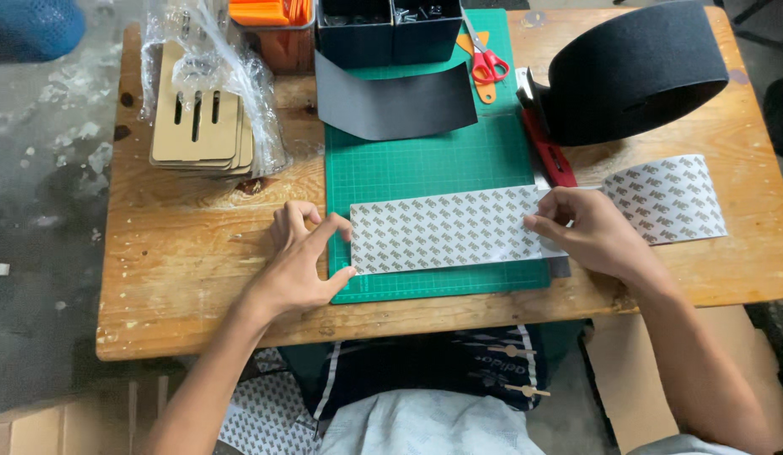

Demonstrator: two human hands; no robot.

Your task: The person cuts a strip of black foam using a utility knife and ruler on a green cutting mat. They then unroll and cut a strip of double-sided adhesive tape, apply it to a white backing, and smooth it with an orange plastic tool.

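The printed backing strip (pixel 446 229) lies flat across the lower part of the green cutting mat (pixel 425 160), its left end pinched between thumb and forefinger of the left hand (pixel 303 261), its right part pressed down by the spread fingers of the right hand (pixel 589 232), which grips nothing. A second printed piece (pixel 665 198) runs on toward the right edge of the wooden table (pixel 189 278); whether the two join under the hand cannot be told. Open tabletop lies left of the mat, while the black foam roll (pixel 636 67), red-handled scissors (pixel 488 63) and the bagged cardboard cutouts (pixel 202 126) crowd the far edge.
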